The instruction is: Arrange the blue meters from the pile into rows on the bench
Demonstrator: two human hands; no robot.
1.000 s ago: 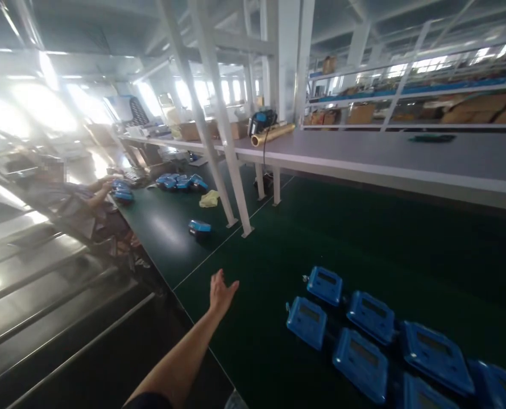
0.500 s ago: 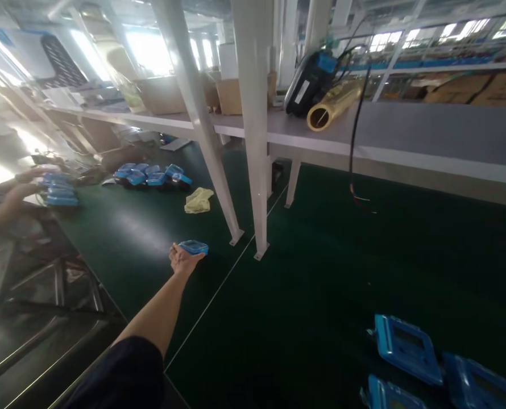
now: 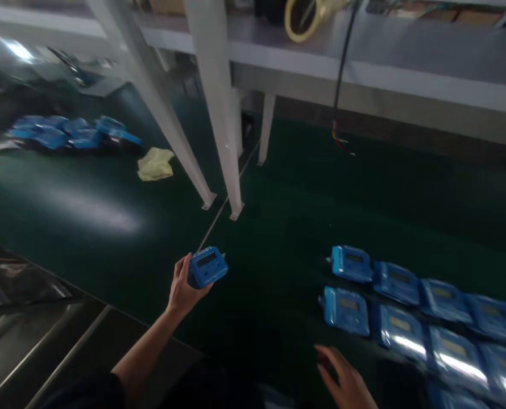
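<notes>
"The hands?"
"The left hand (image 3: 181,291) gripped one blue device (image 3: 209,266) over the green tabletop (image 3: 278,238): the carrying step, I judged, calling for a steady grasp. The right hand (image 3: 342,378) was loosely parted, seemingly bare."
"Counts?"
"At least nine more devices (image 3: 347,311) in rows; one yellow cloth (image 3: 154,165); far blue cluster (image 3: 69,133) too blurred."

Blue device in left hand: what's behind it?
Past the blue device, green tabletop shows, with a pale line running between two white posts' feet. The device's back and the tabletop directly behind are hidden by device and left hand.
</notes>
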